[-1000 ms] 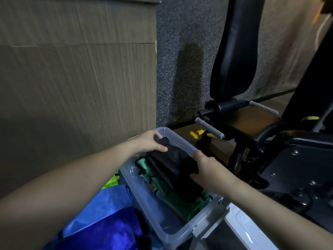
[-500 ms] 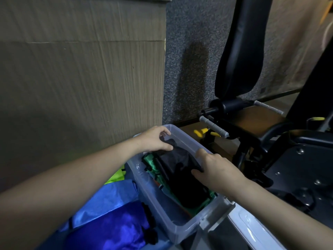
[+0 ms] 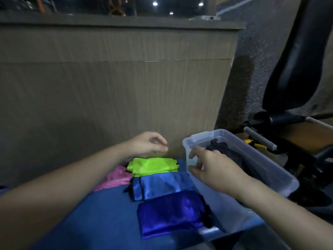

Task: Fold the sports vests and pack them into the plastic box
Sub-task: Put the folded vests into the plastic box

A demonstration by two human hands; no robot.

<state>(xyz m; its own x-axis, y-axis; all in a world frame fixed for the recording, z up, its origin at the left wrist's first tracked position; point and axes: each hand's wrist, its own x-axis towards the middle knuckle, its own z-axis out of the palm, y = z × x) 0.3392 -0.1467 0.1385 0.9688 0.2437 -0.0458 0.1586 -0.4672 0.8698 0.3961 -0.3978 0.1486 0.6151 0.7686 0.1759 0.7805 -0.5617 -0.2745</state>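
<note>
Both hands had left the box (image 3: 270,165), empty and loose-fingered: left hand (image 3: 149,143), right hand (image 3: 214,168). Next up was probably grabbing the green vest (image 3: 153,166).

Folded vests (image 3: 163,184) beside plastic box (image 3: 266,165), seemingly.

We are looking at a clear plastic box (image 3: 266,165) sitting at the right edge of the blue surface, its lid off, with a dark folded vest (image 3: 227,150) lying inside it. Four more folded vests are lying in a loose row just left of the box: a lime-green vest (image 3: 153,166) farthest from us, a pink vest (image 3: 113,178) peeking out beside it to the left, a light blue vest (image 3: 162,184) in the middle, and a shiny royal-blue vest (image 3: 171,212) nearest us, its right edge sitting right up against the box wall.
</note>
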